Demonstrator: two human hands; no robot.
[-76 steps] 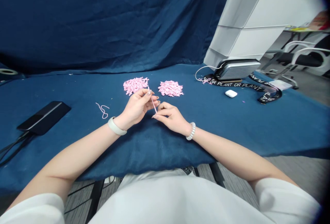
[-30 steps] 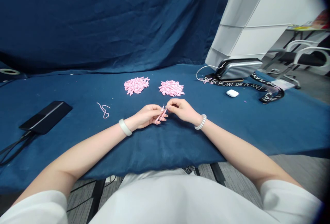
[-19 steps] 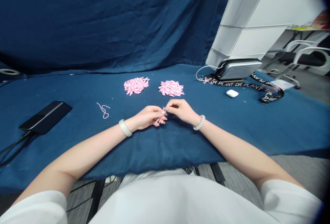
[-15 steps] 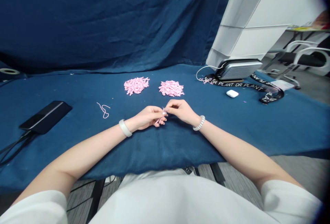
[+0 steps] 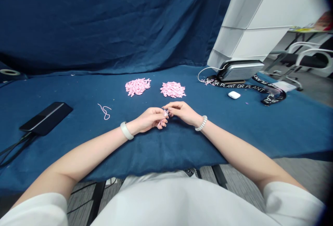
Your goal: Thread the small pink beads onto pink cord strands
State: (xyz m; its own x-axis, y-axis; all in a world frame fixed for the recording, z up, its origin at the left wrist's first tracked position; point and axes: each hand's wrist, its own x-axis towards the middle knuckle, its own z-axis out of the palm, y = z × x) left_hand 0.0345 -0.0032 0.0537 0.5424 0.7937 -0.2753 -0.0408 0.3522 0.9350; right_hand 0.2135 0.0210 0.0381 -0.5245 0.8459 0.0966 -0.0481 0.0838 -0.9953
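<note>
Both hands meet just inside the middle of the bench's (image 5: pixel 260 125) near edge, wrists low on the blue cloth, which probably steadies fine fingertip work. The left hand (image 5: pixel 148 119) is curled nearly closed, thumb and forefinger pinching a short pink cord piece (image 5: pixel 163 117) whose lower end hangs just below its fingers. The right hand (image 5: pixel 182 111) is also closed to a pinch, its fingertips touching the upper end of the same piece, so the two hands are together and clamped on it from either side. The piece is off the cloth, between them. Beyond the hands, toward the far edge, lie two small heaps of pink bits, the left heap (image 5: pixel 137 86) and the right heap (image 5: pixel 172 89), apart from each other and seemingly within easy reach. A loose pink string (image 5: pixel 104 110) lies left of the hands, and a black phone (image 5: pixel 45 117) sits near the left edge. Toward the far right corner are a white earbud case (image 5: pixel 233 94) and a black printed lanyard (image 5: pixel 244 86).
</note>
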